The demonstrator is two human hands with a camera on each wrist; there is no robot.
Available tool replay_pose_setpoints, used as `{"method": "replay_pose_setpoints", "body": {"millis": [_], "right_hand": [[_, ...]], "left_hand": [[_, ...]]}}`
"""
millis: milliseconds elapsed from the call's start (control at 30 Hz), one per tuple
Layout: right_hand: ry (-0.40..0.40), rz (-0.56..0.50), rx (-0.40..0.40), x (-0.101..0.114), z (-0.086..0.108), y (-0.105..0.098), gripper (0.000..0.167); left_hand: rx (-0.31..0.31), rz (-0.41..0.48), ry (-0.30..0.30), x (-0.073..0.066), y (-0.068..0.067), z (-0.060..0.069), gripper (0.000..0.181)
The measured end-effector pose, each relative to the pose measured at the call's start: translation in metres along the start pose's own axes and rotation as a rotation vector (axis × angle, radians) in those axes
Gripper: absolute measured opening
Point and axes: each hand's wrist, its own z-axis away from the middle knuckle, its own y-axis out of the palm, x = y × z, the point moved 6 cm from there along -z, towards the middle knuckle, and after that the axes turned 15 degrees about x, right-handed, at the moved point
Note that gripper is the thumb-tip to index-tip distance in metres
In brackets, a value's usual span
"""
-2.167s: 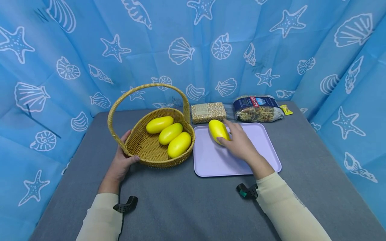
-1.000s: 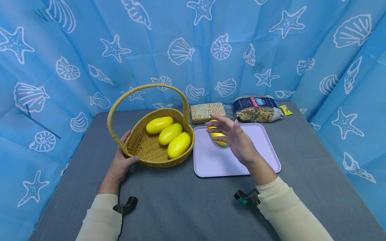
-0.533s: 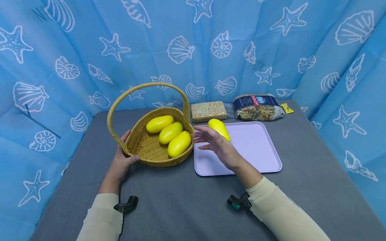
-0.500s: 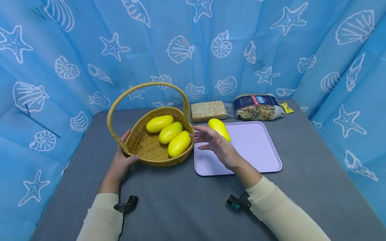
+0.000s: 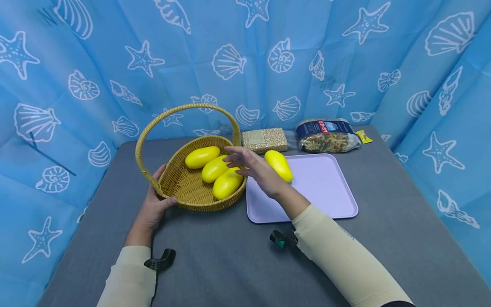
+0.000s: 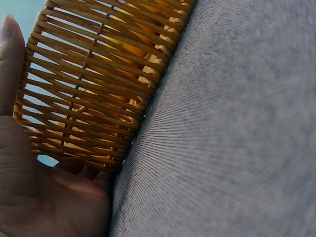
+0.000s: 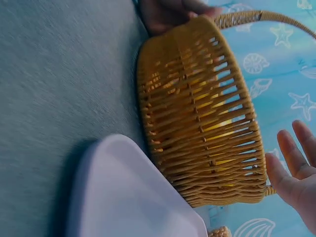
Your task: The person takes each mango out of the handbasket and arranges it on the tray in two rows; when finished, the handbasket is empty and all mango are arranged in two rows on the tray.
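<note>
A wicker basket (image 5: 192, 187) with a tall arched handle stands at the left, holding several yellow mangoes (image 5: 202, 157). My left hand (image 5: 153, 209) grips its left side, thumb over the rim; in the left wrist view, the woven wall (image 6: 94, 84) lies between thumb and fingers. Over the basket's right rim hovers my right hand (image 5: 261, 170), fingers extended and holding nothing. It partly covers the mangoes beneath in the head view. One more yellow mango (image 5: 278, 165) lies on a lilac tray (image 5: 318, 192), just behind and right of the right hand.
Behind the tray lie a vacuum-packed bag of grains (image 5: 264, 140), a pasta bag (image 5: 326, 136) and a small yellow packet (image 5: 363, 137). A grey cloth (image 5: 215, 264) covers the table. A blue shell-print curtain (image 5: 245, 64) hangs around the back and sides.
My right hand has let go of the mango on the tray and moved left, over the basket's right rim. The left hand and basket have stayed in place.
</note>
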Motion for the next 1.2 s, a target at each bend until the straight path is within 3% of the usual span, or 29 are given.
{"method": "replay_pose_setpoints", "body": {"millis": [133,367,533,800,1033,1200], "right_hand": [[0.077,0.085,0.034,-0.008,-0.018,-0.001,0.108],[0.175,0.235,0.126,-0.015,-0.039,0.006,0.071],[0.249,0.335,0.176,-0.023,-0.044,0.006,0.059],[0.342,0.477,0.317,-0.026,-0.052,0.009,0.059],[0.451,0.721,0.536,-0.036,-0.059,0.025,0.054],[0.469,0.813,0.569,-0.043,-0.063,0.030,0.055]], "left_hand": [[0.012,0.005,0.016,0.000,-0.001,0.001,0.102],[0.008,0.009,0.013,0.000,-0.003,0.002,0.102],[0.008,0.007,0.016,-0.001,-0.003,0.001,0.102],[-0.002,0.004,0.011,-0.001,-0.004,0.002,0.103],[-0.009,-0.017,0.000,-0.001,-0.003,0.000,0.103],[0.004,-0.021,0.007,0.000,-0.001,0.000,0.102]]}}
